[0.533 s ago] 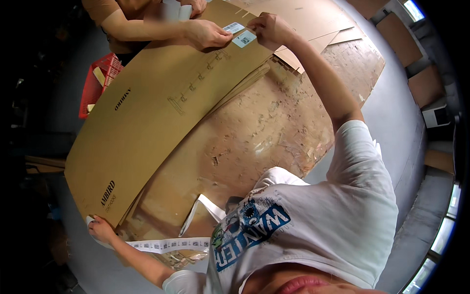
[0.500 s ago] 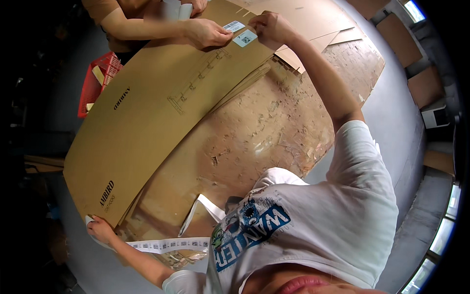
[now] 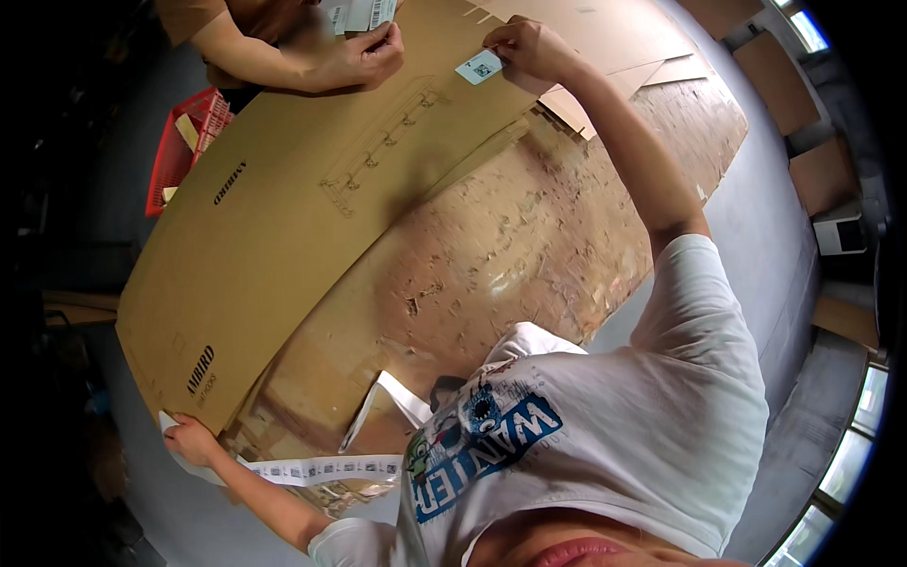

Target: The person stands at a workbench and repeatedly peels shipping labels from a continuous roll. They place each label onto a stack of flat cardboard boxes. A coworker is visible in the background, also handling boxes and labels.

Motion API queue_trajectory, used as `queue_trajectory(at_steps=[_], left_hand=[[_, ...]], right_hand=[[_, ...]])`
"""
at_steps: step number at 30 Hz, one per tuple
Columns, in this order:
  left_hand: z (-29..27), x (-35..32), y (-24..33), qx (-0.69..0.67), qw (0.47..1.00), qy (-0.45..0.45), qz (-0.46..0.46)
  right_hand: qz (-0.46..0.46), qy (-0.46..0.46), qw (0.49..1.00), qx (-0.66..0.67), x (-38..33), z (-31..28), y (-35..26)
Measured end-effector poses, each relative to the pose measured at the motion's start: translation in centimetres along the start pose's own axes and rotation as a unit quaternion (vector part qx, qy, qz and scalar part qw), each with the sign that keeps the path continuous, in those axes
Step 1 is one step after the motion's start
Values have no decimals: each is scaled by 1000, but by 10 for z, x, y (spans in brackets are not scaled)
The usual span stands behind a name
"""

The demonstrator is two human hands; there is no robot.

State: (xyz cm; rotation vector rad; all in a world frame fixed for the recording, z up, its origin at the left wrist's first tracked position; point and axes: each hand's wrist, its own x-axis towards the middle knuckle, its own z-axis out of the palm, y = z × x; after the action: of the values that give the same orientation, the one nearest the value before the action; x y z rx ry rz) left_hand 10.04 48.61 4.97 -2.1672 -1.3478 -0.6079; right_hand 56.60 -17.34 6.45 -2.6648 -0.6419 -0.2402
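The right hand (image 3: 529, 49) pinches a small white square label (image 3: 479, 67) against the long, flat brown cardboard sheet (image 3: 312, 198). The left hand (image 3: 189, 439) grips the sheet's near corner, fingers curled closed.

One long flattened cardboard box (image 3: 312, 217), one small white label (image 3: 478, 67), one strip of printed labels (image 3: 326, 469), one red basket (image 3: 184, 146) — three hands: left hand (image 3: 189, 438), right hand (image 3: 529, 47), a co-worker's hand (image 3: 364, 59).

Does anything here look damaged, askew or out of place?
Yes: the worktable top is badly worn, its brown surface scraped and peeling in pale patches. A label strip trails loose over the near edge by the left hand. The flat cardboard sheet looks intact, with the right hand holding a small label on it.
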Motion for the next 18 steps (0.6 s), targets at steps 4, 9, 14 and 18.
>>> queue_trajectory(at_steps=[4,9,14,18], left_hand=[[12,3,-2,23,999,-30,-21],[21,1,-3,32,999,-15,-30],[5,-2,3,6,999,-35,-37],[-5,-5,15,-11,996,-65,-57]], right_hand=[[-30,19,999,-28,-4,3,-1],[-26,23,999,-9,-6,4,1],[-109,66,989,-78,-45,-9,-45],[-145,1,976,-166,-55,-11,-59]])
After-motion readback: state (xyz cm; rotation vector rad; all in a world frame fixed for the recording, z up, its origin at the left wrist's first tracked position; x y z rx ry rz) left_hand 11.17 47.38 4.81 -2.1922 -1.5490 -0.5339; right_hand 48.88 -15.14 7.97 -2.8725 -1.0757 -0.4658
